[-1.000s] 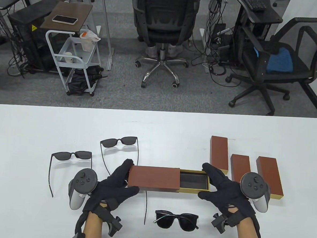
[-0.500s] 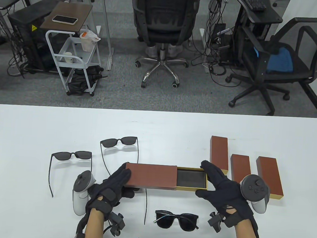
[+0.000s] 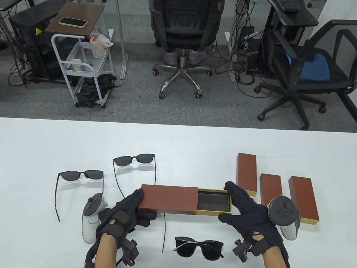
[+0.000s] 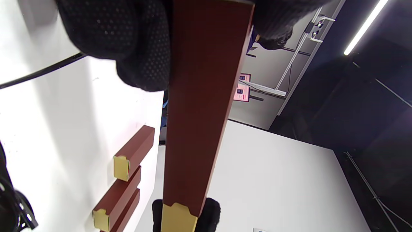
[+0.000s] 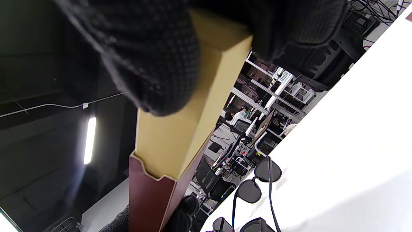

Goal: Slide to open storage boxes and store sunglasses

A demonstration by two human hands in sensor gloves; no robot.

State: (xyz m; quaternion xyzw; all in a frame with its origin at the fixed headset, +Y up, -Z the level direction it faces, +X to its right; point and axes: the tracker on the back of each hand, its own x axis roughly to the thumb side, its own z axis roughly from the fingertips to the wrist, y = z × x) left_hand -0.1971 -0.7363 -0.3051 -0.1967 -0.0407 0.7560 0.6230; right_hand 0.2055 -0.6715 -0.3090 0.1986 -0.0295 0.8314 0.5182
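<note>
A brown slide box sleeve (image 3: pixel 168 198) is held across the table's front middle. Its gold inner tray (image 3: pixel 215 202) sticks out to the right, with its dark lining showing and nothing in it. My left hand (image 3: pixel 144 206) grips the sleeve's left end, fingers on top and thumb underneath. My right hand (image 3: pixel 226 202) pinches the tray's right end between fingers and thumb. In the right wrist view the gold tray (image 5: pixel 180 129) runs into the sleeve (image 5: pixel 151 199). Folded dark sunglasses (image 3: pixel 198 248) lie just in front of the box.
Two more sunglasses with open arms lie at the left (image 3: pixel 80 175) and centre left (image 3: pixel 134 159). Three closed brown boxes (image 3: pixel 246 173) (image 3: pixel 270 188) (image 3: pixel 303 199) lie side by side at the right, close to my right hand. Office chairs stand beyond the far table edge.
The whole box has shifted a little to the left. My left hand has rolled over, bringing its thumb under the sleeve. The tray stays about as far out as before.
</note>
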